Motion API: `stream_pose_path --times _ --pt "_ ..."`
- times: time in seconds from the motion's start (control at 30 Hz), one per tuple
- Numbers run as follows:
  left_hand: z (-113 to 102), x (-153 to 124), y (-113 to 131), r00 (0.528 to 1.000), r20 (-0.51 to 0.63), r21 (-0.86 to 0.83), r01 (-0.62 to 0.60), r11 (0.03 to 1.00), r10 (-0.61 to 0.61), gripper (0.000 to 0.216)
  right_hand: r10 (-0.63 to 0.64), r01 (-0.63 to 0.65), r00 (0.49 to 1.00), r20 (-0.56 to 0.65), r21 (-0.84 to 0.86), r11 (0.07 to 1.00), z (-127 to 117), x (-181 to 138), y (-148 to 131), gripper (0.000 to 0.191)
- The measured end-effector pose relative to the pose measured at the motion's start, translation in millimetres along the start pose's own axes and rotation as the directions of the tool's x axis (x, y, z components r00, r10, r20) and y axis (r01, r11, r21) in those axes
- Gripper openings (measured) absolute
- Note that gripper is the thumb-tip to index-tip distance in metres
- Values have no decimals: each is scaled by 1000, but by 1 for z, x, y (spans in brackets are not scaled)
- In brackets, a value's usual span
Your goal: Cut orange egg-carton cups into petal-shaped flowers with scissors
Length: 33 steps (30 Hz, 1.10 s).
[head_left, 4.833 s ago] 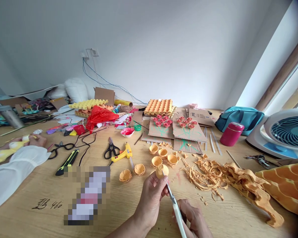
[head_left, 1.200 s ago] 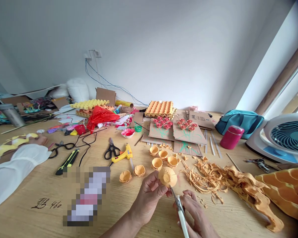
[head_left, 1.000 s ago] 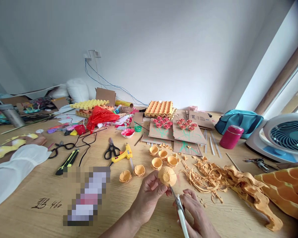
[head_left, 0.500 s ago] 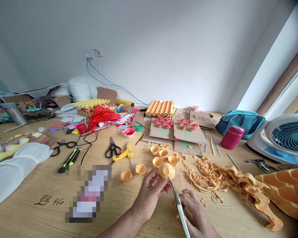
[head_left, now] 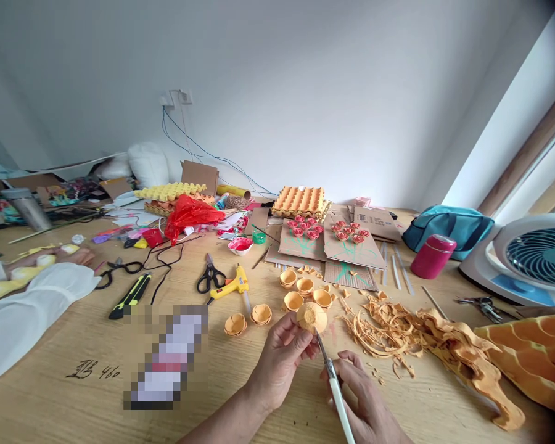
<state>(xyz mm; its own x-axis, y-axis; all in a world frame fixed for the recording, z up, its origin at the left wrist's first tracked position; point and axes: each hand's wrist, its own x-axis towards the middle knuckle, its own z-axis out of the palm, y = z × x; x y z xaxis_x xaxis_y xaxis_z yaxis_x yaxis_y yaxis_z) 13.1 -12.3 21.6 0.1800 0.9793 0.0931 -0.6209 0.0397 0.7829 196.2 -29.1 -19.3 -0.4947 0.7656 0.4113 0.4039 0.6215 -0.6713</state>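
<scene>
Between its thumb and fingers my left hand (head_left: 282, 357) pinches an orange egg-carton cup (head_left: 312, 317), its rounded base turned up toward me. White-handled scissors (head_left: 335, 387) are gripped in my right hand (head_left: 363, 394), and their blades reach the lower edge of that cup. Just beyond my hands stand several cut orange cups (head_left: 305, 287). Two petalled cups, one a nearer cup (head_left: 235, 325) and the other a second cup (head_left: 261, 315), rest to the left. Curly orange carton scraps (head_left: 379, 330) lie to the right.
A yellow glue gun (head_left: 231, 287), black scissors (head_left: 209, 275) and a utility knife (head_left: 130, 297) lie left of centre. Behind are cardboard sheets with red flowers (head_left: 350, 233) and stacked egg trays (head_left: 299, 201). A pink flask (head_left: 433, 256) and a fan (head_left: 536, 256) stand right. Another person's sleeve (head_left: 32, 308) is at left.
Both hands keep nearly the same pose, with the scissor blades still at the cup's edge. The person's white sleeve at the left has shifted slightly.
</scene>
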Motion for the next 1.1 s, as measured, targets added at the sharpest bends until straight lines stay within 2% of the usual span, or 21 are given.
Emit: stream_pose_path --times 0.43,0.73,1.1 --pt "3 -1 -1 1000 0 -47 16 999 -16 26 -8 8 1000 -7 18 1000 2 0 -1 30" --pt "5 -2 -2 999 8 -92 49 995 -49 24 -15 17 999 -43 55 998 3 0 1 26" --pt "6 -1 0 996 10 -170 87 982 -86 25 3 -2 1000 -6 73 997 6 -4 3 28"
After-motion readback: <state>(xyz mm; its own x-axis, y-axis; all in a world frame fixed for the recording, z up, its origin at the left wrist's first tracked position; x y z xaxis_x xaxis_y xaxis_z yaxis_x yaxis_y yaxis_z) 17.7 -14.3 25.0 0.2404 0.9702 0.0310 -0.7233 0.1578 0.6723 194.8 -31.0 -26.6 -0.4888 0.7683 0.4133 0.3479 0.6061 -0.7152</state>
